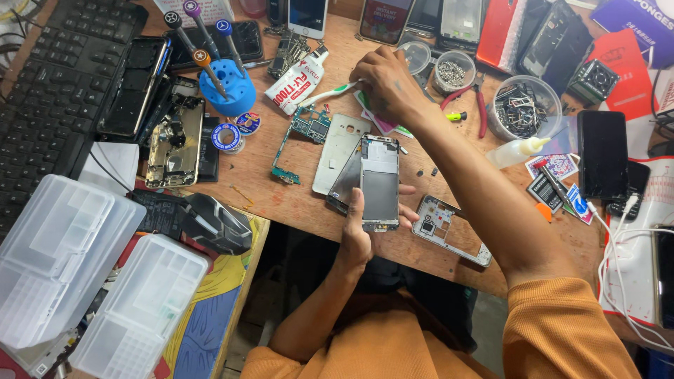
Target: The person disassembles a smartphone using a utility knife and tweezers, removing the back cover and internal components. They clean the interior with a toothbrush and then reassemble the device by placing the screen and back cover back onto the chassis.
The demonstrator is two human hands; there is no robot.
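Low in the frame's centre, my left hand (359,235) gripped the stripped phone frame (380,184) upright by its lower edges (bare metal facing me). Farther up, my right hand (385,83) pinched a toothbrush (328,93) beside the glue tube (295,84).

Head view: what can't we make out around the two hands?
- Right hand: its fingertips curl under over the toothbrush, so the grip is hidden by the hand's own back.
- Left hand: the palm is hidden behind the phone frame it holds.
- Screws on the desk: too small to tell their type.
- Keyboard: cut off by the left and top edges.
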